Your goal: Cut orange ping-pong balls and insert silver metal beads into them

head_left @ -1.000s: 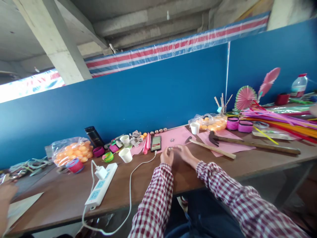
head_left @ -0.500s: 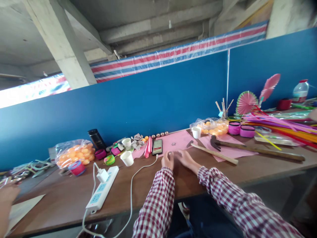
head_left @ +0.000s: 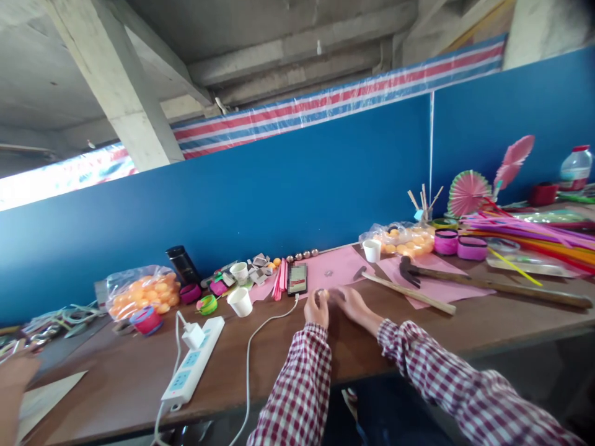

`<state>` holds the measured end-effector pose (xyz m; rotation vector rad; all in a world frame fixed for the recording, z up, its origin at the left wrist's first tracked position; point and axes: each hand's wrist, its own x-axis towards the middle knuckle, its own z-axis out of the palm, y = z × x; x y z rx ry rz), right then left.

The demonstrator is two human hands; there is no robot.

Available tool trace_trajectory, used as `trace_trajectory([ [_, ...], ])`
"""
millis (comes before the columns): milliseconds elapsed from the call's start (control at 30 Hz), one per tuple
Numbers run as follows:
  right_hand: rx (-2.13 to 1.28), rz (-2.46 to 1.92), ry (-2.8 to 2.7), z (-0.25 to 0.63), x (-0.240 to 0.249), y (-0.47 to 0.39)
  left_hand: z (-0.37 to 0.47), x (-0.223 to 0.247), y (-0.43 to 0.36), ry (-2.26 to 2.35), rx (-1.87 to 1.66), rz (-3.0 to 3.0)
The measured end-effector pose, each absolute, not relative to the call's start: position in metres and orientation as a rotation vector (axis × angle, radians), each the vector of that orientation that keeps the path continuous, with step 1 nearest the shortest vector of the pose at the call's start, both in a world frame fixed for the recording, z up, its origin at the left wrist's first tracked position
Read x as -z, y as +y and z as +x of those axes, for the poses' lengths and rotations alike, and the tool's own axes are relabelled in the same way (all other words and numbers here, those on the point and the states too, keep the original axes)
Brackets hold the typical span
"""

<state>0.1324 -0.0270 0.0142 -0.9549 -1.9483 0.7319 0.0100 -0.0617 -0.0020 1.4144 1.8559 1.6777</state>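
My left hand [head_left: 318, 308] is over the table's front part, its fingers closed around something small and roundish that I cannot make out. Close beside it on the right is my right hand [head_left: 352, 305], its fingertips smeared by motion and turned towards the left hand. Just beyond both hands lies a pink paper sheet [head_left: 341, 263] with a small grey metallic piece [head_left: 328, 273] on it. A phone [head_left: 297, 279] with a cable plugged in lies past my left hand. Nearest my right hand is a small hammer [head_left: 409, 292] with a wooden handle.
A bigger claw hammer [head_left: 493, 285] lies at right. Shiny metal balls [head_left: 305, 254] line the back. Paper cups [head_left: 240, 301], a power strip [head_left: 193, 365] and a bag of orange balls [head_left: 151, 291] stand left. Another person's hand [head_left: 18, 375] shows at far left.
The view has shifted slightly, so the table things sit a little further right. Both my hands stay close together, with the right fingers blurred in both frames.
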Motion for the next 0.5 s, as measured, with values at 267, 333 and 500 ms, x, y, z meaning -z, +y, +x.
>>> trace_trajectory([
  [267, -0.783, -0.964, -1.972, 0.132, -0.005, -0.022, 0.018, 0.004, -0.062, 1.591, -1.806, 1.100],
  [333, -0.796, -0.958, -1.975, 0.131, -0.003, -0.021, 0.023, -0.002, -0.060, 1.525, -1.799, 1.048],
  [500, -0.832, -0.973, -1.910, 0.130, -0.001, -0.019, 0.036, -0.020, -0.037, 1.427, -1.836, 0.937],
])
